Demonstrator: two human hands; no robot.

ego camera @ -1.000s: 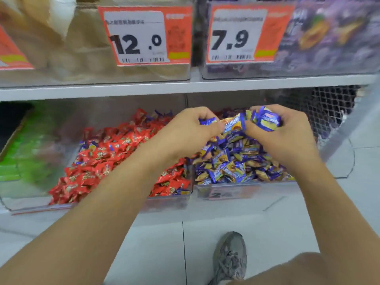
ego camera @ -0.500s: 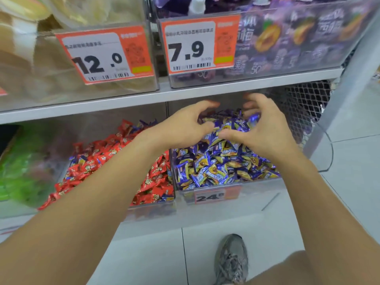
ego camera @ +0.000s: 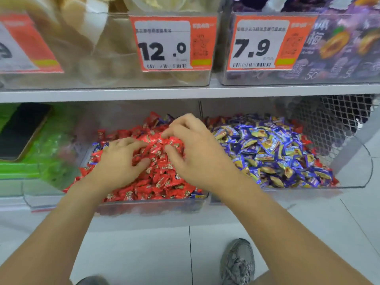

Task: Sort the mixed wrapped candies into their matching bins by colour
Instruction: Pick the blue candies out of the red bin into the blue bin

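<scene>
Two clear bins sit side by side: the red candies [ego camera: 158, 177] fill the left bin [ego camera: 144, 206], the blue candies [ego camera: 273, 153] the right bin [ego camera: 362, 161]. The left hand [ego camera: 117, 163] rests spread on red candies; the right hand [ego camera: 195, 149], fingers curled, seems to pinch some.

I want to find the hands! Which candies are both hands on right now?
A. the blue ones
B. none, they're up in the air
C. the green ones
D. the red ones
D: the left hand and the right hand both lie on the pile of red candies, while the blue candies sit in the next bin to the right, untouched.
</scene>
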